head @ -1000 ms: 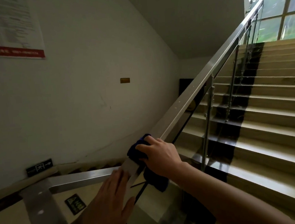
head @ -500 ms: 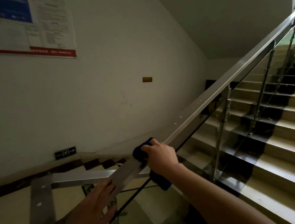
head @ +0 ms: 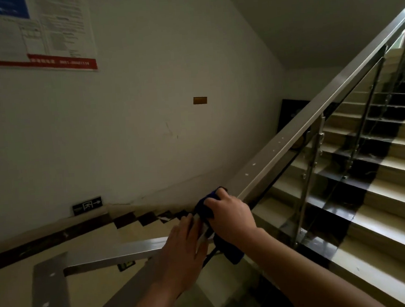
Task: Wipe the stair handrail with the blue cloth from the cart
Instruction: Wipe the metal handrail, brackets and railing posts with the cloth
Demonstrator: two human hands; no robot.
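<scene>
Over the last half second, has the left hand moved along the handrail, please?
Yes: the left hand slid up the handrail, onto its joint with the level rail.

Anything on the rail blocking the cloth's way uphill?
Nothing visible. Above the blue cloth gripped by the right hand, the handrail top shows only small pale specks. The left hand rests on the rail below the cloth, off that path.
</scene>
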